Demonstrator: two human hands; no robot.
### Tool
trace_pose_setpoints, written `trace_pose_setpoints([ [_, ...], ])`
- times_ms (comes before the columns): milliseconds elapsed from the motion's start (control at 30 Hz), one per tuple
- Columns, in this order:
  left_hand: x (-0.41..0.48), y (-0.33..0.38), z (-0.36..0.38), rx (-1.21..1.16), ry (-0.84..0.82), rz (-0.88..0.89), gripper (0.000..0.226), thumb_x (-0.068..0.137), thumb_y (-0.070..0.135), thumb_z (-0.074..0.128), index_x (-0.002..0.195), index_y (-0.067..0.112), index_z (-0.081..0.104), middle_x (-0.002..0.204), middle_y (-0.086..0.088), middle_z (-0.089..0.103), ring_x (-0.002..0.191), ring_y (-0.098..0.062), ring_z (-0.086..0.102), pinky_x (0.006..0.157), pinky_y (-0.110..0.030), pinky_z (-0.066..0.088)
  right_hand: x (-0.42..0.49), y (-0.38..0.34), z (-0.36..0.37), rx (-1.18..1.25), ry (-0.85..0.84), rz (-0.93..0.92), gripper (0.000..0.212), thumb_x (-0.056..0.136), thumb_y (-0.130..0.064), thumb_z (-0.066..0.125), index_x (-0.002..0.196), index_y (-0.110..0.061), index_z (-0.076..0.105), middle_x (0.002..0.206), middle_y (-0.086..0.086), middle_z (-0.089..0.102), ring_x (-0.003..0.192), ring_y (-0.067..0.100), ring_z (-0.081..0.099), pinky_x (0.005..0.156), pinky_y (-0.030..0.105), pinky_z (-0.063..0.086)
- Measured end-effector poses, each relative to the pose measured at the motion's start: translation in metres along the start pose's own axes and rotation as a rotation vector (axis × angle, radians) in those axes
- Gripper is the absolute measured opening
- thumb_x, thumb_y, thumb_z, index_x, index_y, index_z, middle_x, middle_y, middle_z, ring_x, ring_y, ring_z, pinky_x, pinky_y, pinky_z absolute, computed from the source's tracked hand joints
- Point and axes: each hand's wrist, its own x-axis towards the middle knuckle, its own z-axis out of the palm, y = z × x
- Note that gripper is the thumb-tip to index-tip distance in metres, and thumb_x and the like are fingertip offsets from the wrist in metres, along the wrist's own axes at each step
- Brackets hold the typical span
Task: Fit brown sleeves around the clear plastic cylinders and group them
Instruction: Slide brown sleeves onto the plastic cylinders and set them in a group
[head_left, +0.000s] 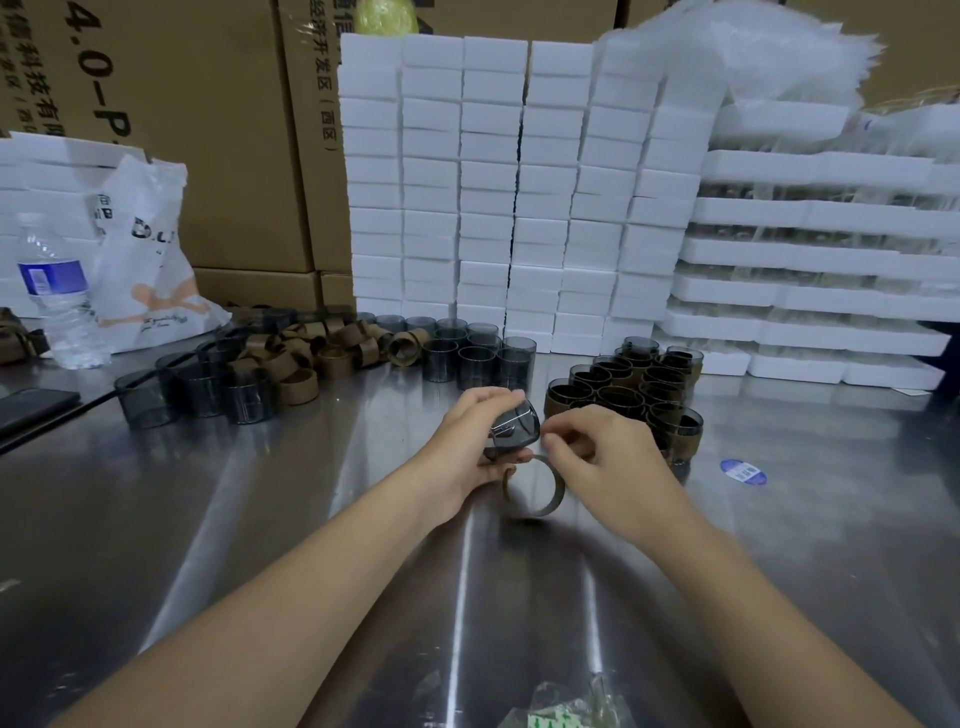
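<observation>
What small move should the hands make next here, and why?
Probably line the sleeve up with the open end of the cylinder and slide it on. The left hand holds a bare, tilted cylinder; the right hand pinches an open sleeve just below it. The two are not yet joined.

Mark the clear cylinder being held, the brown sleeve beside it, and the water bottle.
clear cylinder (511, 427), head view, its tinted side wall.
brown sleeve (557, 499), head view, its outer wall, lower right.
water bottle (51, 278), head view, its blue label.
</observation>
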Motion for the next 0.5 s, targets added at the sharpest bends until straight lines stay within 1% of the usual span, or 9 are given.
trace_pose_setpoints([
  [67,0.0013,-0.0023,-0.0004,0.006,-0.002,0.000,0.026,0.095,0.036,0.078,0.118,0.029,0.068,0.106,-0.006,0.079,0.080,-0.028,0.078,0.065,-0.033,0.059,-0.0001,-0.0001,0.0012,-0.017,-0.054,0.013,0.005,0.098,-0.030,0.073,0.097,-0.032,0.077,0.091,-0.013,0.072,0.083,0.003,0.068,0.081,0.025,0.055],
  [100,0.0020,-0.0035,-0.0007,0.009,0.001,0.001,0.025,0.094,0.036,0.079,0.117,0.030,0.070,0.109,-0.004,0.078,0.079,-0.025,0.079,0.067,-0.033,0.061,-0.0009,-0.0001,0.0008,-0.003,-0.087,0.027,0.007,0.098,-0.037,0.074,0.093,-0.032,0.075,0.086,-0.014,0.073,0.080,0.003,0.067,0.077,0.022,0.054],
  [167,0.0036,-0.0053,-0.0013,0.012,0.018,0.008,0.023,0.094,0.036,0.079,0.115,0.031,0.071,0.114,-0.002,0.076,0.080,-0.021,0.079,0.071,-0.034,0.063,-0.0033,0.0000,-0.0006,0.043,-0.174,0.075,0.026,0.094,-0.057,0.074,0.088,-0.032,0.072,0.077,-0.019,0.072,0.073,0.000,0.065,0.067,0.014,0.048],
  [233,0.0046,-0.0055,-0.0022,0.004,0.029,0.009,0.021,0.095,0.035,0.078,0.114,0.030,0.071,0.113,-0.006,0.077,0.081,-0.024,0.079,0.071,-0.034,0.064,-0.0050,-0.0015,-0.0005,0.035,-0.274,0.138,0.037,0.084,-0.068,0.078,0.088,-0.032,0.070,0.075,-0.019,0.071,0.069,-0.003,0.064,0.063,0.014,0.046],
  [267,0.0047,-0.0054,-0.0027,0.005,0.028,0.006,0.021,0.095,0.035,0.078,0.114,0.030,0.070,0.111,-0.008,0.078,0.081,-0.026,0.079,0.070,-0.034,0.064,-0.0053,-0.0019,0.0003,0.005,-0.324,0.163,0.037,0.082,-0.066,0.081,0.088,-0.032,0.069,0.074,-0.015,0.071,0.067,-0.003,0.063,0.061,0.015,0.045],
  [300,0.0049,-0.0053,-0.0031,0.012,0.026,0.005,0.022,0.096,0.035,0.078,0.115,0.030,0.069,0.109,-0.009,0.079,0.081,-0.026,0.080,0.070,-0.033,0.064,-0.0052,-0.0023,0.0008,-0.015,-0.364,0.181,0.032,0.083,-0.059,0.084,0.087,-0.031,0.069,0.073,-0.011,0.071,0.063,-0.003,0.063,0.062,0.017,0.046],
  [367,0.0050,-0.0052,-0.0042,0.033,0.021,0.005,0.025,0.095,0.037,0.078,0.117,0.030,0.069,0.111,-0.010,0.080,0.081,-0.026,0.081,0.071,-0.035,0.063,-0.0041,-0.0044,-0.0001,0.000,-0.393,0.192,0.016,0.087,-0.036,0.084,0.083,-0.028,0.071,0.072,-0.004,0.073,0.056,-0.003,0.061,0.065,0.022,0.052],
  [433,0.0047,-0.0042,-0.0046,0.061,0.014,0.004,0.026,0.094,0.040,0.078,0.117,0.032,0.069,0.113,-0.008,0.080,0.082,-0.025,0.080,0.071,-0.037,0.059,-0.0032,-0.0050,-0.0028,-0.006,-0.347,0.164,0.015,0.088,-0.019,0.080,0.078,-0.027,0.073,0.070,-0.005,0.072,0.058,-0.001,0.060,0.068,0.024,0.055],
  [500,0.0037,-0.0021,-0.0046,0.093,-0.001,-0.003,0.026,0.092,0.043,0.079,0.115,0.033,0.072,0.112,-0.006,0.081,0.083,-0.025,0.078,0.071,-0.036,0.051,-0.0024,-0.0058,-0.0055,-0.029,-0.224,0.119,0.018,0.090,-0.016,0.078,0.079,-0.029,0.073,0.072,-0.009,0.071,0.063,0.003,0.062,0.068,0.027,0.055],
])
